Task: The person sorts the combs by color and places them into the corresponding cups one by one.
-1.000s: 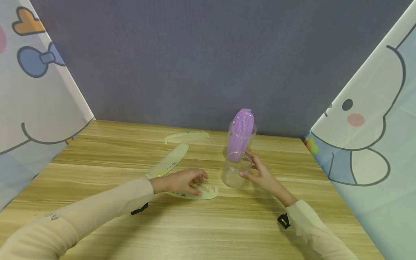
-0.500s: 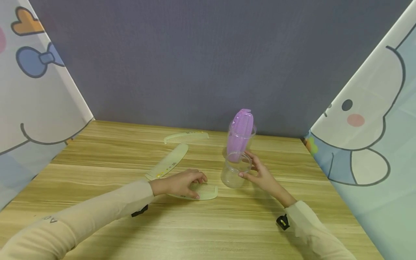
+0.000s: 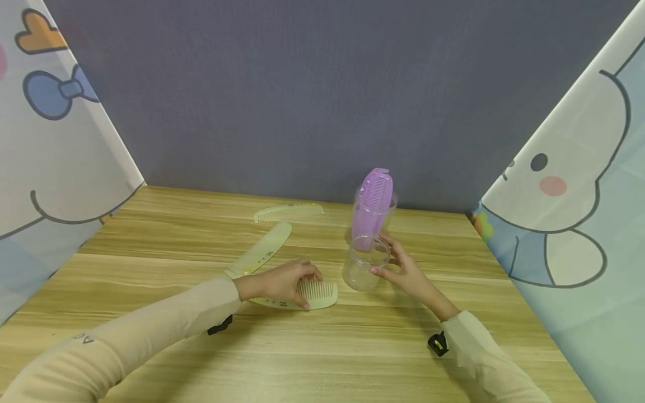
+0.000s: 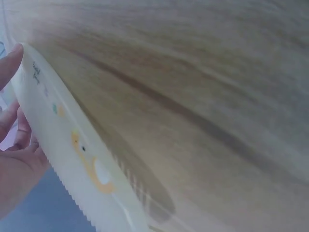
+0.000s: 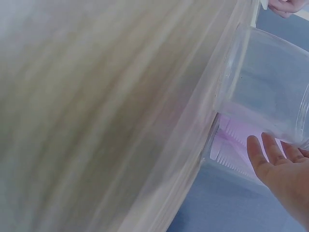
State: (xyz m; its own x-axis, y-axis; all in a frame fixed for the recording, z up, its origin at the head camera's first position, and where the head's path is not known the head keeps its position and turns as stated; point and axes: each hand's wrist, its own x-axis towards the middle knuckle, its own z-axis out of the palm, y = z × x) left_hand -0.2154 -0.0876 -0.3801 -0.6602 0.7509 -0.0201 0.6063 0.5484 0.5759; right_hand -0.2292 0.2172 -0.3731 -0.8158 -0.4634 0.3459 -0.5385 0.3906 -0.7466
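My left hand (image 3: pixel 284 281) pinches a pale green comb (image 3: pixel 322 294) across its middle, thumb on the near edge and fingers over the toothed side. In the left wrist view this comb (image 4: pixel 77 135), printed with a yellow animal, stands tilted above its shadow on the wood. My right hand (image 3: pixel 407 273) grips an upright clear plastic cup (image 3: pixel 359 275) near its rim, thumb in front and fingers behind. Nothing shows inside that cup. The right wrist view has the cup (image 5: pixel 270 82) beside my fingers (image 5: pixel 273 152).
Behind the held cup stands a second clear cup (image 3: pixel 387 215) with purple combs (image 3: pixel 372 207) upright in it. Two more pale green combs (image 3: pixel 262 249) lie on the wooden table (image 3: pixel 327 358), one of them the farther comb (image 3: pixel 289 212). A grey panel (image 3: pixel 302 101) rises at the back.
My left hand's hold has shifted slightly on the pale green comb, which is now tilted a little, its left end showing more. The right hand and cup have stayed in place.
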